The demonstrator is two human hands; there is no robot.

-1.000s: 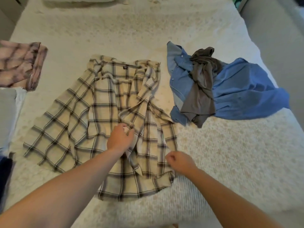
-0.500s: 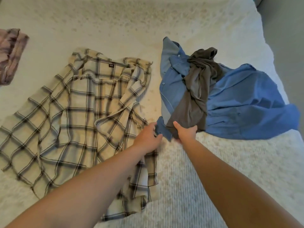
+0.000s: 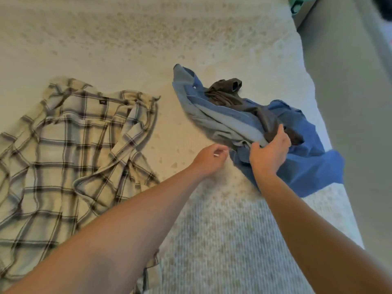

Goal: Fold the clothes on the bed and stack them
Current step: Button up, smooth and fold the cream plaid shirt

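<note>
Bed (image 3: 212, 39), head view: pale textured coverlet, grey floor strip along its right side.

Item one: plaid shirt (image 3: 74, 145), cream with dark checks, spread open and rumpled on the left half of the bed, collar toward the far end, not folded.

Item two: blue shirt (image 3: 307, 158), bunched on the right half near the mattress edge, lighter inner face showing.

Item three: grey-brown garment (image 3: 229, 96), crumpled on top of the blue shirt, partly wound into it.

Right hand (image 3: 269, 151): fingers and thumb curled round a gather of the blue shirt with the grey-brown garment's lower end.

Left hand (image 3: 210, 155): just beside the bundle, fingers loosely curled; whether it pinches any cloth cannot be told.

Step judged in hand: taking up the tangled pair for sorting. Next move likely calls for separating the grey-brown garment from the blue shirt, then laying one flat for folding.
</note>
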